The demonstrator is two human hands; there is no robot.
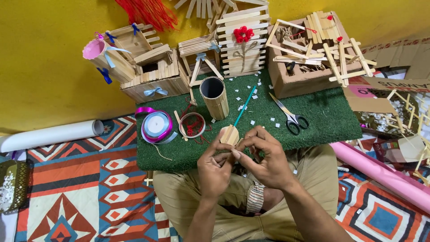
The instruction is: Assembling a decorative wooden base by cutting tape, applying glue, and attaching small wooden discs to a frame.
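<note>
Two hands work a small craft-stick piece over a green turf mat.

The small craft-stick piece (229,134), pale wood with flat sticks joined at an angle, sits near the picture's centre, just above the person's lap. Largest around it are the yellow wall (45,58) at 10 o'clock and the patterned rug (85,188) at 8 o'clock; the green turf mat (327,116) carries a stick-clad tube (215,96) at 12 o'clock, a purple ribbon spool (156,126) at 9 o'clock and scissors (290,115) at 2 o'clock. The left hand (215,168) pinches the piece from below, fingers curled; the right hand (264,157) touches its right edge with bent fingertips, both hands pressed close together.
</note>
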